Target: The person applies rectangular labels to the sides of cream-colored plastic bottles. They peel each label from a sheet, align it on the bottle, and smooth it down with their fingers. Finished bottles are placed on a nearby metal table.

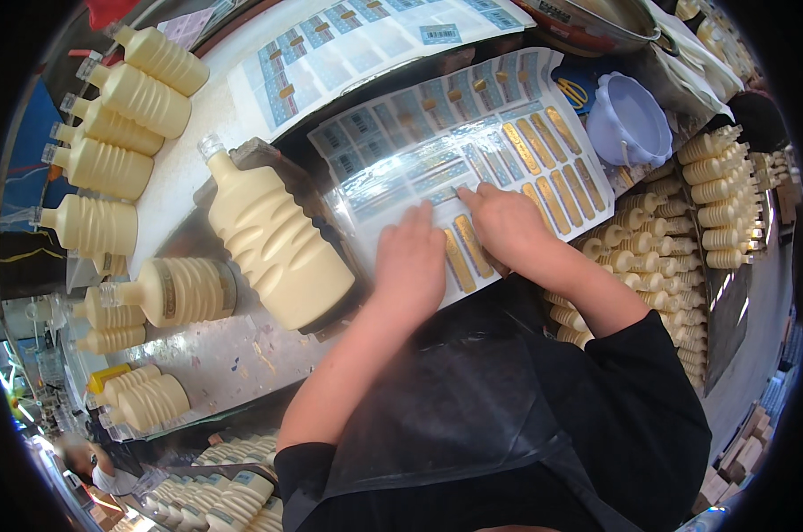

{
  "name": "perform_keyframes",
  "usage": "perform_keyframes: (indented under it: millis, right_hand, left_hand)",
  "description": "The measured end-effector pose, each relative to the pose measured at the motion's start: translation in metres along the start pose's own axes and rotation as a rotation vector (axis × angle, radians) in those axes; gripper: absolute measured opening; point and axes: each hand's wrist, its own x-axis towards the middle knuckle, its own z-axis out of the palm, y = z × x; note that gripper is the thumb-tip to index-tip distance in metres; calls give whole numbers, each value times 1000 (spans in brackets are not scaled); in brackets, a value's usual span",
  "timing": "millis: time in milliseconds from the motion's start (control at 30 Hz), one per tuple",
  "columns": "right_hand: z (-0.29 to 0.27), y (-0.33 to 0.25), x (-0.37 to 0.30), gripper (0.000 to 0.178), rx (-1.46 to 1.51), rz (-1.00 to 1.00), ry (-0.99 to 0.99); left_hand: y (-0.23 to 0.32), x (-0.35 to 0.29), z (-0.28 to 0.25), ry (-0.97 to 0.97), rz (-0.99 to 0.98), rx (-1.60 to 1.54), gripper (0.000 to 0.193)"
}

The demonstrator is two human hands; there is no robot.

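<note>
My left hand (410,257) rests flat on a glossy sheet of stickers (437,151), fingers together, pressing its near edge. My right hand (506,222) lies on the same sheet just to the right, with its fingertips pinching at a gold strip sticker near the sheet's middle. The sheet carries rows of blue-and-white labels and long gold strips. A large cream ribbed bottle (273,239) with a clear cap lies on its side on the steel table (224,355), just left of my left hand.
Several cream bottles (122,133) lie in a row at the left. A second sticker sheet (330,53) lies farther back. A lilac funnel (630,120) stands behind at the right. Crates of small cream bottles (685,230) fill the right side. Another person (86,461) is at lower left.
</note>
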Motion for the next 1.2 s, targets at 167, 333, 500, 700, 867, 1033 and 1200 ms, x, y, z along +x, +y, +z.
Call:
perform_keyframes:
  millis: [167,333,500,700,867,1033,1200]
  right_hand:
    - [-3,8,14,22,144,3,122]
    - [6,12,18,12,113,-46,192]
    - [0,10,11,4,13,-136,243]
    - [-15,13,5,6,34,-221,292]
    - [-29,14,2,23,634,128,321]
    - [-53,-23,0,27,1417,278,-41]
    - [-66,-49,8,21,1357,172,35]
  left_hand:
    - [1,13,-6,1,-123,-142,29]
    - [4,37,-1,116,-227,-274,34]
    - [1,62,9,54,-283,-188,18]
    - [-8,61,4,135,-356,-449,11]
    - [-7,49,-16,149,-644,-1026,11]
    - [-3,31,-29,194,-665,-1298,24]
    - [8,2,-64,248,-626,-1393,39]
